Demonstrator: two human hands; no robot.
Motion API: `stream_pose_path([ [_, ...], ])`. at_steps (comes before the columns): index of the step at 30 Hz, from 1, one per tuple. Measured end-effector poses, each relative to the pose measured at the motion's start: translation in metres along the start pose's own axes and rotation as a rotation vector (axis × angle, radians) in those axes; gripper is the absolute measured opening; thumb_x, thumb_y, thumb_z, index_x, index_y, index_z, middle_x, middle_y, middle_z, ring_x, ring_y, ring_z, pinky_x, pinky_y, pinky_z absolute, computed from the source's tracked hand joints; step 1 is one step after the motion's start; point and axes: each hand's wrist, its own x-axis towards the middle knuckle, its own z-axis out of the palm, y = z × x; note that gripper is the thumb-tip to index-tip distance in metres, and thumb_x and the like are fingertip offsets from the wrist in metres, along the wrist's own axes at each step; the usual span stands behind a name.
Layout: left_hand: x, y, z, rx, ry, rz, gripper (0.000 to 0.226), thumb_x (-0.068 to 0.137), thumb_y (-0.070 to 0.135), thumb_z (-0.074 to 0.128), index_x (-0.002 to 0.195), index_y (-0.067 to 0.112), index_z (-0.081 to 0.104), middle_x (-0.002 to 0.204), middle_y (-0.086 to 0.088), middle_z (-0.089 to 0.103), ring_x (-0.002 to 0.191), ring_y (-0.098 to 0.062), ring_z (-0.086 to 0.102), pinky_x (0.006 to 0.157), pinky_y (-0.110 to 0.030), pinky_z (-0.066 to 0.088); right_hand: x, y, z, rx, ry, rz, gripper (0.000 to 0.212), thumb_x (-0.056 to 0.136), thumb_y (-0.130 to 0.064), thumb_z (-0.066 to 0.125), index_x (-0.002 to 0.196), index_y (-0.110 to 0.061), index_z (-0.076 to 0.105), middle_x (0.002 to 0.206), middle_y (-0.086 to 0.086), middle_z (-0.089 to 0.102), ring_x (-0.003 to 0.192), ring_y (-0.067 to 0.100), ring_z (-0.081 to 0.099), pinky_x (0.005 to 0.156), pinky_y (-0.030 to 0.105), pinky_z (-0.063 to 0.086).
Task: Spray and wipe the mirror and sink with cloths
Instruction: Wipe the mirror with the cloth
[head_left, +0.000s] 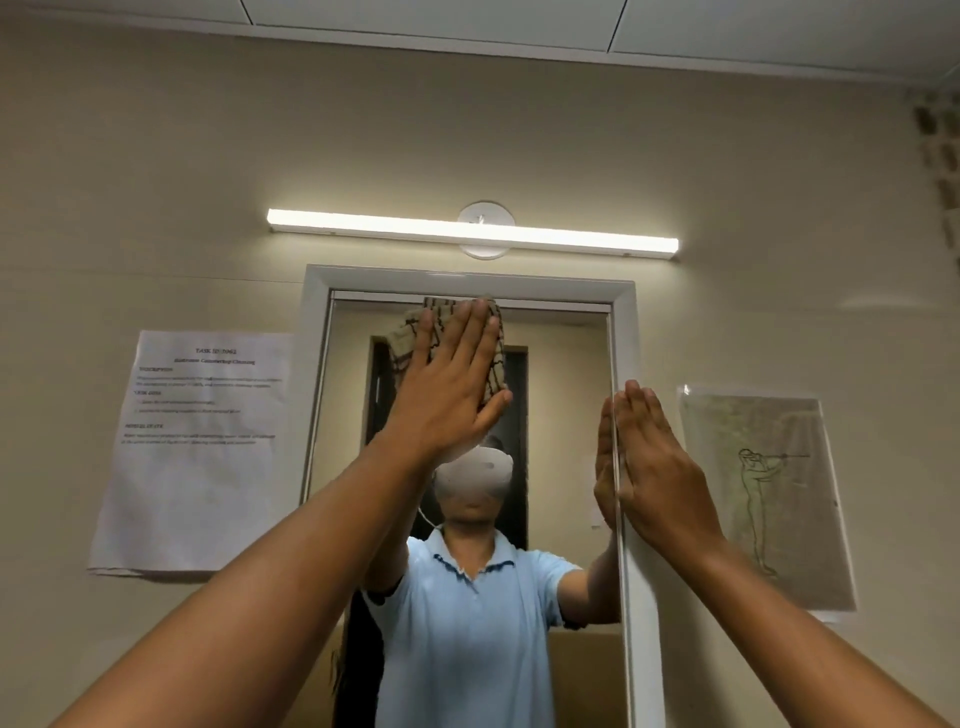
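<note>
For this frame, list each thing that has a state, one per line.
left hand: flat, fingers straight, pressing the cloth on the glass
right hand: flat, fingers straight, resting on the mirror's right frame edge
cloth: bunched, pinned near the mirror's top
mirror: upright on the wall
light bar: lit
printed sheet: stuck on the wall, lower edge curling

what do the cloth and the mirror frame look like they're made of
Cloth: woven fabric, tan with dark check lines; it drapes and creases softly under the left hand. Mirror frame: smooth white painted surface with mitred corners, probably wood or plastic; the look leaves that open.
</note>
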Motion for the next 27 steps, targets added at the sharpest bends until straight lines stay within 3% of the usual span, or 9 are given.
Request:
stream_pose_path([
  [5, 0.034, 0.051, 0.007, 0.014, -0.013, 0.132, 0.079, 0.097, 0.061, 0.018, 0.156, 0.013, -0.005, 0.163, -0.009, -0.014, 0.15, -0.024, -0.015, 0.12, -0.053, -0.007, -0.005, 0.002, -0.008, 0.006, -0.058, -0.001, 0.081, 0.086, -0.001, 0.052, 0.154, -0.012, 0.011, 0.162, 0.003, 0.007, 0.149, 0.02, 0.01, 0.114, 0.032, 0.025],
  [8, 0.05, 0.079, 0.008, -0.004, -0.021, 0.181, 0.078, 0.097, 0.06, 0.016, 0.156, 0.013, -0.004, 0.163, -0.009, -0.012, 0.15, -0.023, -0.015, 0.12, -0.052, -0.01, -0.006, 0.002, -0.009, 0.009, -0.064, -0.015, 0.086, 0.082, 0.001, 0.059, 0.154, -0.011, 0.014, 0.162, 0.005, 0.008, 0.149, 0.022, 0.013, 0.111, 0.03, 0.025],
  [13, 0.051, 0.1, 0.015, -0.007, -0.001, 0.164, 0.078, 0.097, 0.06, 0.017, 0.156, 0.011, 0.0, 0.164, -0.009, -0.007, 0.151, -0.023, -0.011, 0.12, -0.052, -0.01, -0.009, 0.007, -0.009, 0.044, -0.011, -0.025, 0.079, 0.082, 0.008, 0.053, 0.153, -0.01, 0.023, 0.16, 0.007, 0.018, 0.146, 0.022, 0.023, 0.106, 0.03, 0.032],
  [19, 0.021, 0.1, 0.018, -0.025, 0.0, 0.27, 0.074, 0.098, 0.055, 0.022, 0.156, 0.01, 0.007, 0.164, -0.01, 0.001, 0.152, -0.025, -0.003, 0.121, -0.053, -0.003, -0.018, 0.007, -0.005, 0.053, 0.018, 0.002, 0.079, 0.082, 0.01, 0.054, 0.152, -0.01, 0.025, 0.16, 0.006, 0.021, 0.141, 0.016, 0.027, 0.102, 0.026, 0.033],
  [23, 0.005, 0.077, 0.017, 0.036, -0.036, 0.354, 0.074, 0.098, 0.054, 0.024, 0.156, 0.011, 0.009, 0.164, -0.011, 0.002, 0.152, -0.026, -0.001, 0.12, -0.054, 0.0, -0.021, 0.004, -0.004, 0.051, 0.005, 0.022, 0.081, 0.08, 0.011, 0.05, 0.153, -0.011, 0.022, 0.161, 0.005, 0.017, 0.134, 0.01, 0.027, 0.088, 0.02, 0.041],
  [27, -0.005, 0.037, 0.011, 0.096, -0.05, 0.34, 0.074, 0.097, 0.055, 0.025, 0.157, 0.014, 0.007, 0.164, -0.011, 0.001, 0.152, -0.026, -0.001, 0.121, -0.054, 0.001, -0.022, 0.003, -0.002, 0.04, -0.004, 0.033, 0.083, 0.078, 0.013, 0.048, 0.153, -0.01, 0.021, 0.162, 0.004, 0.014, 0.139, 0.014, 0.025, 0.086, 0.022, 0.043],
])
